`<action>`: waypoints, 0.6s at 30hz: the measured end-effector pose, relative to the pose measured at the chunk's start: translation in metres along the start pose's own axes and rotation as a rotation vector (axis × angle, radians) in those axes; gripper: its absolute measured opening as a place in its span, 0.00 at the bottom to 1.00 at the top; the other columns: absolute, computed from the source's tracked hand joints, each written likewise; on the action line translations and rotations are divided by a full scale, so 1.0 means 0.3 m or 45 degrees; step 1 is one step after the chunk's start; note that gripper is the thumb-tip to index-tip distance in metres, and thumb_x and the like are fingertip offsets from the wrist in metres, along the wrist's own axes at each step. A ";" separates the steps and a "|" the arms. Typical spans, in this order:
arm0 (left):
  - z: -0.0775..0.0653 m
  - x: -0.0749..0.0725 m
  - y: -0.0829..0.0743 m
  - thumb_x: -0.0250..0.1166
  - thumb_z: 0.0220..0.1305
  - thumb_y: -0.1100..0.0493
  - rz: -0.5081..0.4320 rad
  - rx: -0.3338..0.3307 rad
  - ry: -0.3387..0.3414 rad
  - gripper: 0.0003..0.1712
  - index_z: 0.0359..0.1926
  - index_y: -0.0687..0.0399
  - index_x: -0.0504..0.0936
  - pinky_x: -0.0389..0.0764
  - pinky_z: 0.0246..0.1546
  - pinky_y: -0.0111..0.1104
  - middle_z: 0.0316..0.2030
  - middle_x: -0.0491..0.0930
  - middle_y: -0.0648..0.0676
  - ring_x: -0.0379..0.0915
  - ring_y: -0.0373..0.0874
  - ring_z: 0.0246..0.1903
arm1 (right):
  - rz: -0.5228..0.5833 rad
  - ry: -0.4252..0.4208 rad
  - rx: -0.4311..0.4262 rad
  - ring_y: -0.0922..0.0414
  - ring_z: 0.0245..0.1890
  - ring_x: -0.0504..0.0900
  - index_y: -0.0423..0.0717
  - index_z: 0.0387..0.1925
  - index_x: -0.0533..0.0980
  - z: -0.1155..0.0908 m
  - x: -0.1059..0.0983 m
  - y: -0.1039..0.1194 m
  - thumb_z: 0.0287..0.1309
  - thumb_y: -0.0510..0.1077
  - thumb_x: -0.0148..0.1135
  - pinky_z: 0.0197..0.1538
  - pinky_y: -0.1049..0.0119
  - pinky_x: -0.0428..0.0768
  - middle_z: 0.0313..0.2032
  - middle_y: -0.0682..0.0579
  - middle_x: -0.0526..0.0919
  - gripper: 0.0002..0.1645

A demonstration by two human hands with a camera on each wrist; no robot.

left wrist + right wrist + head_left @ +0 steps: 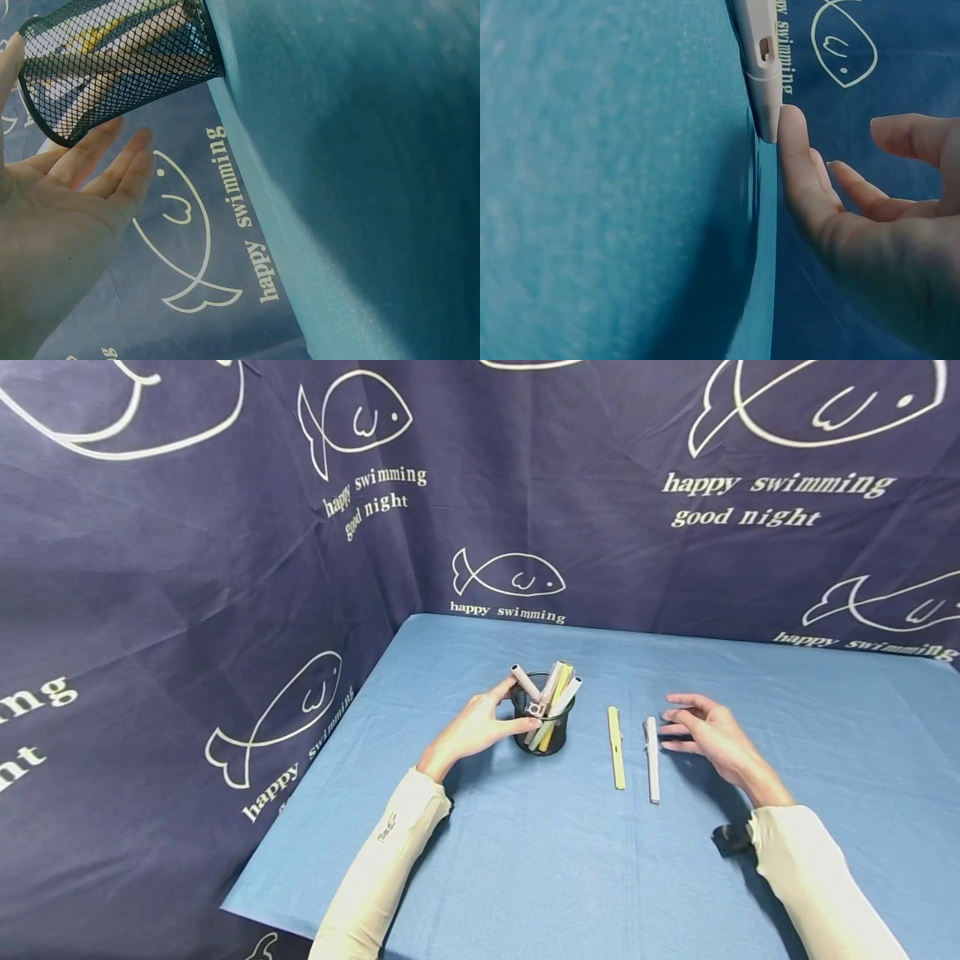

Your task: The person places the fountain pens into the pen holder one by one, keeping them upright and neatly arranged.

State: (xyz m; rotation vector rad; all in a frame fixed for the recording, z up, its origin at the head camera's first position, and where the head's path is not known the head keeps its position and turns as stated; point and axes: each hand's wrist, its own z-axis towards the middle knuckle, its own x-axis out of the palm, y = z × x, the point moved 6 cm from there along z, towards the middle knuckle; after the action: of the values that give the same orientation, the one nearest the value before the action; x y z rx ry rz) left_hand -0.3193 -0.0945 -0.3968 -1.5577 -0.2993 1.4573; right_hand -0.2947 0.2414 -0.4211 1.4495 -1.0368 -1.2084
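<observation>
A black mesh pen holder (pixel 556 742) stands upright on the table with several white and yellow pens (pixel 564 681) sticking out of it. My left hand (pixel 472 727) holds it by the rim from the left, thumb at the front and fingers toward the back. In the left wrist view the hand (pixel 71 202) has some fingers lying loose under the mesh cup (pixel 127 64). A white pen (pixel 652 768) lies on the cloth just left of my right hand (pixel 712 735), whose fingers are spread and hold nothing. The right wrist view shows a fingertip beside the pen's end (pixel 765 97).
Left of the white pen, a yellow pen (pixel 617 752) lies roughly parallel to it. Blue cloth (pixel 525 860) covers the table, whose left edge slants toward the front. Dark blue curtains (pixel 622 568) printed with white fish hang behind and to the left.
</observation>
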 end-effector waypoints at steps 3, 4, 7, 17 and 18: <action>0.001 0.000 0.000 0.73 0.64 0.40 -0.007 0.004 0.001 0.51 0.80 0.49 0.61 0.68 0.68 0.44 0.69 0.73 0.61 0.69 0.51 0.68 | 0.006 0.010 0.025 0.61 0.43 0.86 0.22 0.74 0.52 0.004 0.001 -0.005 0.78 0.36 0.46 0.47 0.61 0.86 0.53 0.35 0.71 0.33; 0.001 0.000 0.001 0.73 0.64 0.40 -0.009 0.007 0.001 0.51 0.80 0.48 0.61 0.68 0.68 0.44 0.68 0.73 0.61 0.69 0.50 0.68 | 0.007 0.014 0.035 0.61 0.43 0.85 0.22 0.74 0.52 0.005 0.002 -0.007 0.77 0.36 0.46 0.46 0.61 0.86 0.53 0.36 0.72 0.33; 0.002 -0.001 0.001 0.73 0.63 0.39 -0.015 0.019 0.000 0.51 0.80 0.48 0.61 0.69 0.68 0.44 0.68 0.74 0.60 0.69 0.50 0.68 | -0.001 0.032 0.070 0.62 0.43 0.84 0.22 0.74 0.51 0.009 0.003 -0.015 0.77 0.36 0.45 0.46 0.60 0.86 0.55 0.34 0.70 0.33; 0.005 0.001 0.006 0.72 0.64 0.38 -0.003 0.023 0.001 0.51 0.80 0.48 0.61 0.69 0.67 0.45 0.67 0.74 0.61 0.69 0.50 0.68 | -0.056 0.056 0.158 0.61 0.44 0.83 0.24 0.76 0.49 0.007 0.005 -0.023 0.79 0.36 0.44 0.49 0.58 0.86 0.61 0.26 0.65 0.34; 0.005 0.001 0.006 0.72 0.64 0.38 -0.003 0.023 0.001 0.51 0.80 0.48 0.61 0.69 0.68 0.45 0.68 0.74 0.61 0.69 0.50 0.68 | -0.061 0.060 0.161 0.60 0.44 0.83 0.24 0.76 0.49 0.007 0.005 -0.023 0.79 0.36 0.44 0.49 0.58 0.86 0.61 0.26 0.65 0.34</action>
State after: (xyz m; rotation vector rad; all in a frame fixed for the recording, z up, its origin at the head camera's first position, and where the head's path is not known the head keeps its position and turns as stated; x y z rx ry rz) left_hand -0.3214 -0.0944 -0.3980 -1.5430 -0.2867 1.4540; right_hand -0.2963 0.2409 -0.4284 1.6015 -1.0675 -1.1540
